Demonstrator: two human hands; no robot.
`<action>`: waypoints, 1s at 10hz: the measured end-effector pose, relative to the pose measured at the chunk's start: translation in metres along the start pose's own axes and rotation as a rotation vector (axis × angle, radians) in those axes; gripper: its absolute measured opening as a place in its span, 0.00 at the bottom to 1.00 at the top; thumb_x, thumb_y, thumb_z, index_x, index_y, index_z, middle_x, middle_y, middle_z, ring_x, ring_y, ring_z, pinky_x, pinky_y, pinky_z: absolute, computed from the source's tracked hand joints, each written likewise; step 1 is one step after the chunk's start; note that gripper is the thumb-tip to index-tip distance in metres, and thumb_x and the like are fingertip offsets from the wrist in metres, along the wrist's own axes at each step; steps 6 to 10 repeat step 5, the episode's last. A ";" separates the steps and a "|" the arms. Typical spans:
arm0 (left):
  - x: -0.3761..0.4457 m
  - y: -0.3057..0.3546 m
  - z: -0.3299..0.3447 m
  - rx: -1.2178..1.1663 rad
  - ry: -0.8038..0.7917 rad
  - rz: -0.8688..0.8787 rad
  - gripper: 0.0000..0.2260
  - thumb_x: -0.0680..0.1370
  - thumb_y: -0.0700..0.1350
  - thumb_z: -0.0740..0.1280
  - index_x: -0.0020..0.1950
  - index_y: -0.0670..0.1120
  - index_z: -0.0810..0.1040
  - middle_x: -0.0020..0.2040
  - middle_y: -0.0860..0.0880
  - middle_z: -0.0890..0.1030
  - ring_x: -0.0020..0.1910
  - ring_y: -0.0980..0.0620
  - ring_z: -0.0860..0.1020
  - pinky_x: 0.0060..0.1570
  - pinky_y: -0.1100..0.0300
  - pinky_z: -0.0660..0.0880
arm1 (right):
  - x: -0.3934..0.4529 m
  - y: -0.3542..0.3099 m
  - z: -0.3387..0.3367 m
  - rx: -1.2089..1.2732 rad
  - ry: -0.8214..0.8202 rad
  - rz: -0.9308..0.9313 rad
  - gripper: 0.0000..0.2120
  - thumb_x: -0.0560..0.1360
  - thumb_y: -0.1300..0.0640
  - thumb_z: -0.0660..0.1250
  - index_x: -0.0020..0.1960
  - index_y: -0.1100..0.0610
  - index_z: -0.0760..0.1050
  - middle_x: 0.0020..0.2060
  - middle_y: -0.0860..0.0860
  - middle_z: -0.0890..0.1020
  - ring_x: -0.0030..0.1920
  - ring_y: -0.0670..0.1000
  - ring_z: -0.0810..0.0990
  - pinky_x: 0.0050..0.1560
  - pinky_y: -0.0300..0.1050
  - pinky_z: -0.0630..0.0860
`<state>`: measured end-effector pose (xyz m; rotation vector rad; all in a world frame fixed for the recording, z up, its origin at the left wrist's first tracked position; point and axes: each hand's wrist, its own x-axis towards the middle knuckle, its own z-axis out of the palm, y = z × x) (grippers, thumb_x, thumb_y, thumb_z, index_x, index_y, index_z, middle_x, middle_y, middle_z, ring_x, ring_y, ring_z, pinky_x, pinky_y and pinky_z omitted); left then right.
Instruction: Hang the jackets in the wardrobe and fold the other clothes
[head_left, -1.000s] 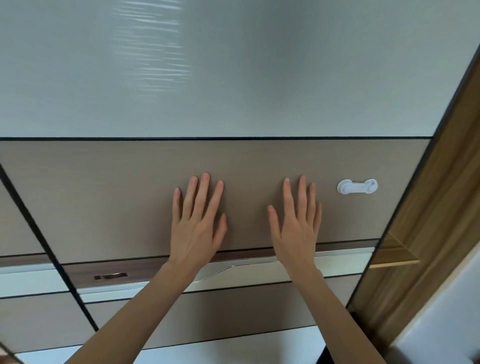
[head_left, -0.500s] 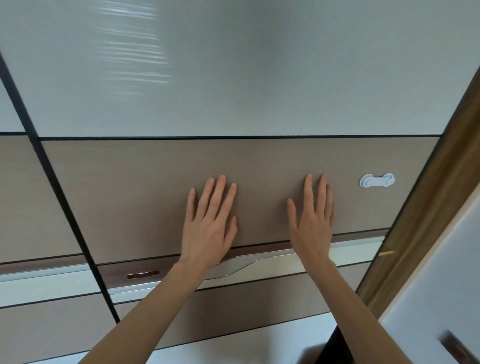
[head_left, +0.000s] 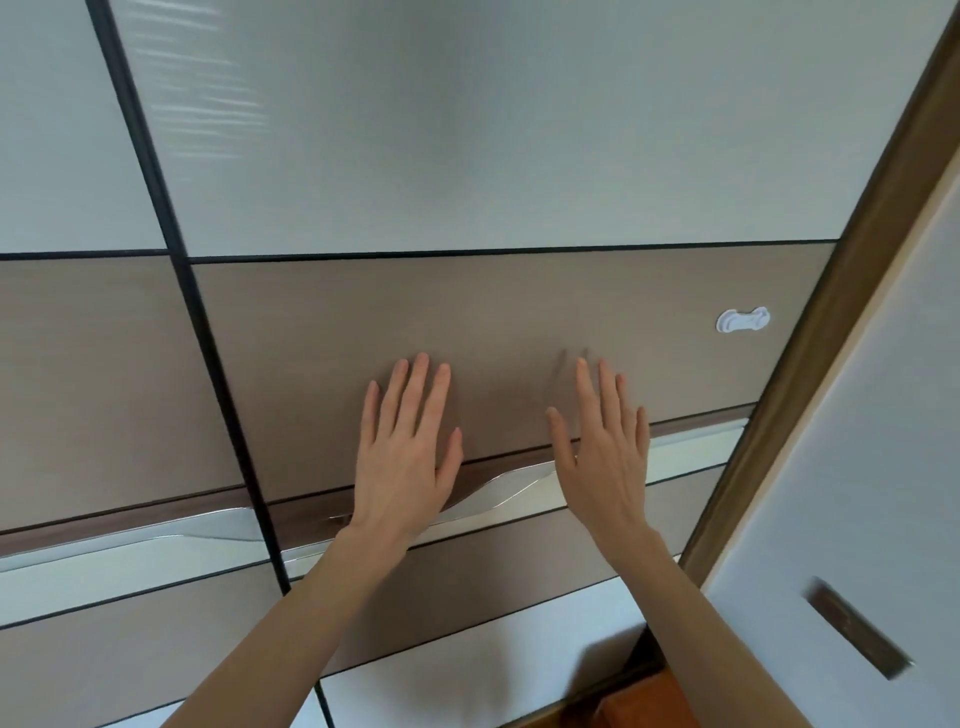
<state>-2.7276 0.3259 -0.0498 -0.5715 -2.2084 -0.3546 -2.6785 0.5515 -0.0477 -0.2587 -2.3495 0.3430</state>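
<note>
The wardrobe's sliding door (head_left: 519, 312) fills the view, with a beige band between white glossy panels. My left hand (head_left: 405, 447) lies flat on the beige band, fingers straight and spread. My right hand (head_left: 602, 441) is beside it with straight fingers, near the door surface; whether it still touches I cannot tell. Neither hand holds anything. No jackets or other clothes are in view.
A white plastic child lock (head_left: 743, 319) is stuck to the door at the right. The brown wardrobe frame (head_left: 857, 260) runs along the right edge, next to a white door (head_left: 857, 519) with a dark handle (head_left: 857, 629). A second door panel (head_left: 78, 364) lies left.
The sliding door has moved to the right until it meets the frame, closing the gap into the wardrobe. Both hands travelled with it and sit lower on the beige band.
</note>
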 end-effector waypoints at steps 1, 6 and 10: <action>-0.002 0.007 -0.002 -0.065 -0.001 0.019 0.28 0.85 0.52 0.59 0.83 0.44 0.59 0.84 0.45 0.59 0.84 0.46 0.53 0.80 0.40 0.54 | -0.004 0.004 -0.015 -0.003 -0.006 0.006 0.31 0.85 0.34 0.45 0.84 0.45 0.50 0.84 0.46 0.53 0.84 0.50 0.47 0.82 0.58 0.47; -0.009 0.061 -0.031 -0.255 0.084 0.054 0.23 0.83 0.50 0.63 0.76 0.42 0.72 0.76 0.45 0.73 0.79 0.45 0.66 0.79 0.44 0.58 | -0.041 0.030 -0.091 -0.128 0.058 -0.031 0.31 0.84 0.34 0.50 0.80 0.51 0.64 0.79 0.50 0.67 0.82 0.52 0.58 0.82 0.57 0.51; -0.009 0.061 -0.031 -0.255 0.084 0.054 0.23 0.83 0.50 0.63 0.76 0.42 0.72 0.76 0.45 0.73 0.79 0.45 0.66 0.79 0.44 0.58 | -0.041 0.030 -0.091 -0.128 0.058 -0.031 0.31 0.84 0.34 0.50 0.80 0.51 0.64 0.79 0.50 0.67 0.82 0.52 0.58 0.82 0.57 0.51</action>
